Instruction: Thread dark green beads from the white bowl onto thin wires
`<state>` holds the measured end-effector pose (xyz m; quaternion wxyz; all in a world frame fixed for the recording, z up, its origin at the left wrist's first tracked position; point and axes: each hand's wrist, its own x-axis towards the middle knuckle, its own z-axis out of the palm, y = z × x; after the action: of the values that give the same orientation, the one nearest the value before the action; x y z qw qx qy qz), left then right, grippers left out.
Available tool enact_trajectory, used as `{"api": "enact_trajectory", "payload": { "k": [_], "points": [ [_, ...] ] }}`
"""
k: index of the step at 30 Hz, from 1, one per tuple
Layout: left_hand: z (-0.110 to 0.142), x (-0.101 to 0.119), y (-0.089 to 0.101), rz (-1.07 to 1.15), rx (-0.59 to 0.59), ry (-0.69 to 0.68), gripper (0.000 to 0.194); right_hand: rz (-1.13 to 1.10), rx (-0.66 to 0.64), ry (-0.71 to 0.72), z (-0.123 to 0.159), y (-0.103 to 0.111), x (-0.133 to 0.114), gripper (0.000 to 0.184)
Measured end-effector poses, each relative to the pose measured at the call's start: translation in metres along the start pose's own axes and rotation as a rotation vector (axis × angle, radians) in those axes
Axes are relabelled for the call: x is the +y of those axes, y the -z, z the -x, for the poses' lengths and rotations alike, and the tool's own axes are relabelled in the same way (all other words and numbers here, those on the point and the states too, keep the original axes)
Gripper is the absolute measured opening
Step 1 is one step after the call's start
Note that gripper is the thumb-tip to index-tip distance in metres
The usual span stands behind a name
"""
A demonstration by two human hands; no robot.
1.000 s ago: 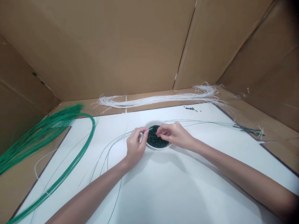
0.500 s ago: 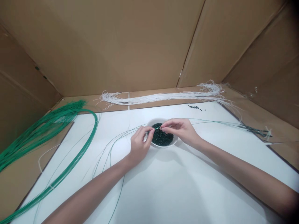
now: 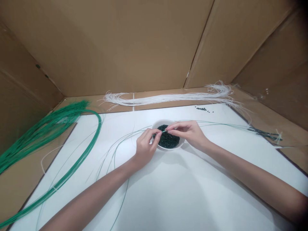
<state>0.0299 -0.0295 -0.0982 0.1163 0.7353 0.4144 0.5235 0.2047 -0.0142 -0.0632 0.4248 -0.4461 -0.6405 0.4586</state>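
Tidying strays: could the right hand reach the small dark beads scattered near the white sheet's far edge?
Probably yes: the right hand lies close to the beads, with only thin green wire crossing between.

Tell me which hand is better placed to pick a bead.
Probably the right hand: its fingertips reach over the bowl of dark green beads, while the left hand grips the thin green wire.

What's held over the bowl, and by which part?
The left hand pinches a thin green wire near its end; the right fingertips meet that end, but any grip there is too small to tell.
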Motion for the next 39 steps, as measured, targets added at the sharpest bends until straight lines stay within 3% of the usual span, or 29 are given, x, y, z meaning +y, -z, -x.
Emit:
{"api": "enact_trajectory", "payload": {
  "k": [39],
  "points": [
    [-0.0008, 0.0008, -0.0004, -0.017, 0.045, -0.111, 0.005, -0.236, -0.109, -0.191, -0.0017, 0.004, -0.0071, 0.023]
  ]
}}
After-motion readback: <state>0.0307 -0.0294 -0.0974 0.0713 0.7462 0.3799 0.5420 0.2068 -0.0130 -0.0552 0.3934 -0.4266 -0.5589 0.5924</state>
